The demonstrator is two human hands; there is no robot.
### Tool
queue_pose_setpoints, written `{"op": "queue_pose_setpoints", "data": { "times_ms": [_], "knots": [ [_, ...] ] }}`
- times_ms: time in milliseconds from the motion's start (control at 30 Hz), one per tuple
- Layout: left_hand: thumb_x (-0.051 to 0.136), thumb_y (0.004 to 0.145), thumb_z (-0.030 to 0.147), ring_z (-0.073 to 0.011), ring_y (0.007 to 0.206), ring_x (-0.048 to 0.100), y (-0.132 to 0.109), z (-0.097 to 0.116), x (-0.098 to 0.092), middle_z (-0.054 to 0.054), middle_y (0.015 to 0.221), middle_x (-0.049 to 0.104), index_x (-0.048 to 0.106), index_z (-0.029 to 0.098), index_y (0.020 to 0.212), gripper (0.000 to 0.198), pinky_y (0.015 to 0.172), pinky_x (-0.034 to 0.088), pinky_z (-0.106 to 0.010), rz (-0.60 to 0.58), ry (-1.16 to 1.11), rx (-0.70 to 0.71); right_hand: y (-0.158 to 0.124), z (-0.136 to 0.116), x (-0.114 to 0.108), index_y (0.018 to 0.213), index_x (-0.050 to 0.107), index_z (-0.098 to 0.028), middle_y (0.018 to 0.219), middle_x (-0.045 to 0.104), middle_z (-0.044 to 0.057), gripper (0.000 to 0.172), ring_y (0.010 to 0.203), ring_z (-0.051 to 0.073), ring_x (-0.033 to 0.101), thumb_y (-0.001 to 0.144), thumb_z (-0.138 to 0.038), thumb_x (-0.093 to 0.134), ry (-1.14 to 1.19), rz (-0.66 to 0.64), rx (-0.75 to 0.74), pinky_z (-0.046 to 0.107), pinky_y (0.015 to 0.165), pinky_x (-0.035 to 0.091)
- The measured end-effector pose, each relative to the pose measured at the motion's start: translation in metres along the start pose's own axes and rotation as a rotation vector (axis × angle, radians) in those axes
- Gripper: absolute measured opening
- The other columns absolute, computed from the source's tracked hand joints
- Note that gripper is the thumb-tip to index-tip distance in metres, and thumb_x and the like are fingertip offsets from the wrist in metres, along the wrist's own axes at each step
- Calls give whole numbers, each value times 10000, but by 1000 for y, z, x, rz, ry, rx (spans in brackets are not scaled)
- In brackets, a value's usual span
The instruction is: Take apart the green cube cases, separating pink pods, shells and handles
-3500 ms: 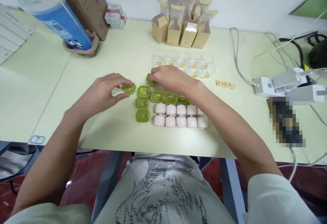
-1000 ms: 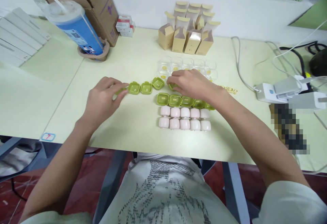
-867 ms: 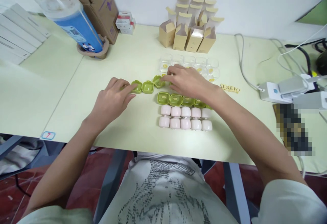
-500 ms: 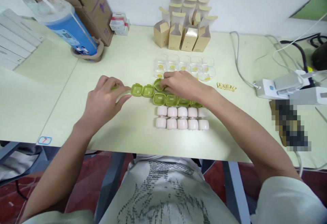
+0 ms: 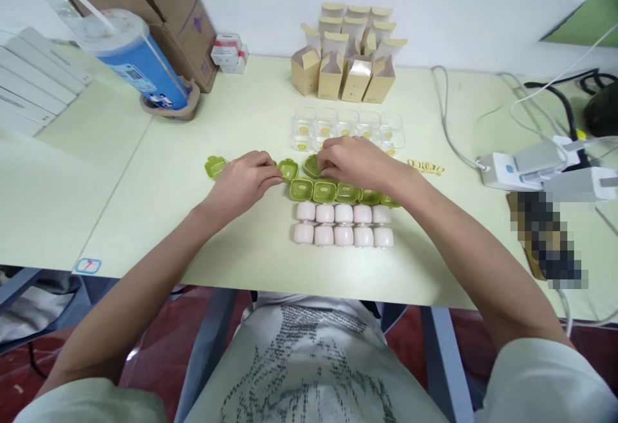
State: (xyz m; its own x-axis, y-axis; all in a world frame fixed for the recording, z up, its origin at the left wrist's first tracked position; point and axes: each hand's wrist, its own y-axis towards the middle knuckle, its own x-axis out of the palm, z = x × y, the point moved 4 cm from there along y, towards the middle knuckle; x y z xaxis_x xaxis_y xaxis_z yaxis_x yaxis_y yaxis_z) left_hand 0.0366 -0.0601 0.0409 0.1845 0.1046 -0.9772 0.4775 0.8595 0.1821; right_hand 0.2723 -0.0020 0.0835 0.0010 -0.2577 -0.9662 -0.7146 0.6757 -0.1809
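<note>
My left hand (image 5: 248, 181) has its fingers pinched together at the left edge of a green tray (image 5: 288, 169). The fingers of my right hand (image 5: 350, 162) are closed on another green tray (image 5: 311, 165), whose right part they hide. Left of my left hand lies one more green tray (image 5: 215, 167). Just below my right hand runs a row of green trays (image 5: 325, 192), with two rows of pale pink and white rounded pieces (image 5: 344, 236) under it. Clear plastic cases (image 5: 347, 118) with yellow marks stand behind my right hand.
Open cardboard boxes (image 5: 331, 75) stand at the back. A blue cup (image 5: 145, 65) in a holder is at the back left, near small white boxes (image 5: 230, 53). Yellow pieces (image 5: 425, 167) lie right of my right hand, with a power strip (image 5: 512, 172) and cables farther right.
My left hand has moved right to the green trays, and its fingers have closed. The green tray in my right hand has shifted slightly right. The leftmost green tray is now uncovered.
</note>
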Motion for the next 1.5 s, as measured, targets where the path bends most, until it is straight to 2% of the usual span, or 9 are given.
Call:
{"op": "queue_pose_setpoints", "data": {
  "times_ms": [333,500,633,733,800,900,1000,1267,1500],
  "knots": [
    [713,1127,328,-255,924,775,39,2,-4,-93,1055,842,952,208,1100,269,901,581,-390,-82,-234,19,-15,20,2,1015,829,-168,1127,781,110,201,850,203,585,1050,-64,661,32,32,27,362,746,309],
    [656,1151,350,-279,1000,787,50,13,-7,-94,1107,862,949,244,1171,312,930,586,-405,-119,-222,10,-16,20,5,1056,857,-180,1162,820,116,177,966,244,661,1068,-126,690,60,39,39,359,756,310],
    [613,1179,422,-352,1270,769,17,4,-38,-128,1288,877,886,228,1325,365,1031,589,-442,-13,-61,-118,-21,28,6,1167,883,-182,1191,827,114,267,993,248,686,1006,-59,708,143,69,-12,356,801,380],
    [599,1164,493,-412,1230,759,-32,-24,-57,-174,1273,863,860,177,1315,437,983,590,-491,24,125,-348,-27,38,6,1193,890,-174,1178,827,113,353,993,246,703,947,-2,705,215,94,-56,353,851,441],
    [573,1151,519,-416,1186,751,-59,-42,-55,-193,1300,851,856,171,1293,471,948,585,-492,-31,164,-431,-30,43,6,1185,892,-164,1170,827,115,357,1010,250,713,941,6,694,244,110,-72,353,870,463],
    [567,1122,462,-323,989,754,-71,-55,-40,-185,1282,860,831,141,1273,441,945,587,-457,-63,27,-396,-29,47,8,1169,892,-157,1165,826,113,355,1016,245,724,950,10,667,275,131,-85,355,894,482],
    [530,1167,469,-271,966,740,-54,-53,-24,-128,1243,879,843,197,1194,415,976,589,-428,-19,-57,-316,-27,45,11,1185,899,-159,1173,820,119,323,1020,247,723,982,-31,683,276,136,-94,366,924,492],
    [553,1199,441,-372,1253,723,-1,-25,-4,-126,1205,906,895,248,1217,393,1021,620,-498,25,-84,-70,-23,38,15,1184,906,-174,1222,813,127,274,1022,249,706,1046,-100,682,168,133,-48,350,840,440],
    [644,1188,404,-374,1218,743,10,-8,-5,-112,1191,917,932,285,1212,312,884,618,-473,-10,-29,-95,-34,53,15,1123,909,-157,1167,803,126,279,1013,250,725,1005,-58,676,236,152,-33,364,894,490]
  ]
}}
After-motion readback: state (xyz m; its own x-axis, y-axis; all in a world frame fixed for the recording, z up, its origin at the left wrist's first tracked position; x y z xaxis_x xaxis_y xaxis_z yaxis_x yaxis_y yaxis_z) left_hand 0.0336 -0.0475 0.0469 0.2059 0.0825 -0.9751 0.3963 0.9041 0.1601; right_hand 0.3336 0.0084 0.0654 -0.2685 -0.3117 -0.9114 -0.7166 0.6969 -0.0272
